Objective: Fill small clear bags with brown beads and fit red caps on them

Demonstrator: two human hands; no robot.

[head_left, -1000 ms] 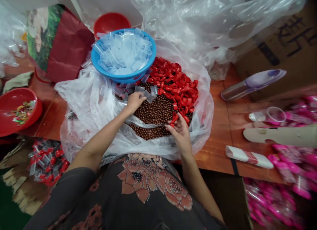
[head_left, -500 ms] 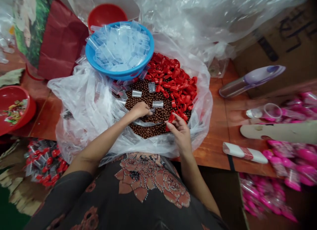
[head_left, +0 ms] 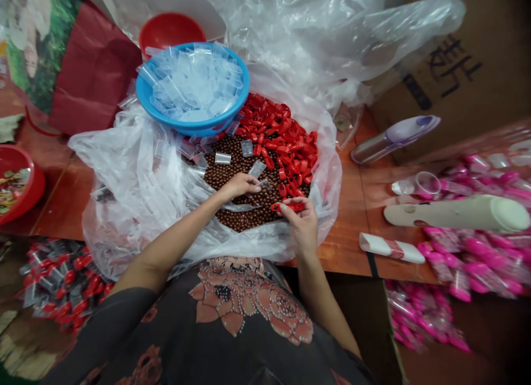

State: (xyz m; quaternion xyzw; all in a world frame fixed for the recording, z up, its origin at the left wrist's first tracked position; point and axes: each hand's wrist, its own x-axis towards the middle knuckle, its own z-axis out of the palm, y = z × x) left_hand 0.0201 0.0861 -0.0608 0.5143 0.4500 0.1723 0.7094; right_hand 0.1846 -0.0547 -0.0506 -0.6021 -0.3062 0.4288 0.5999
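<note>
Red plastic cap (head_left: 289, 207) clenched in right hand (head_left: 302, 225), long axis running sideways, over edge of brown beads (head_left: 232, 172). Left hand (head_left: 239, 187) pinches clear plastic sleeve (head_left: 263, 183), which points toward cap. Red cap pile (head_left: 277, 128) lies beyond.

This looks like a small packing workshop, with goods handled in bulk rather than a home kitchen. A wooden worktop (head_left: 346, 235) carries a plastic sack (head_left: 124, 208) heaped with brown balls (head_left: 230, 172) and red caps (head_left: 284, 136). A blue basin (head_left: 191, 123) is piled with clear tubes (head_left: 191, 81). Finished-looking red-capped tubes (head_left: 62, 285) lie in a heap low on the left, pink packets (head_left: 477, 252) crowd the right, and a printed carton (head_left: 448, 81) stands behind.
</note>
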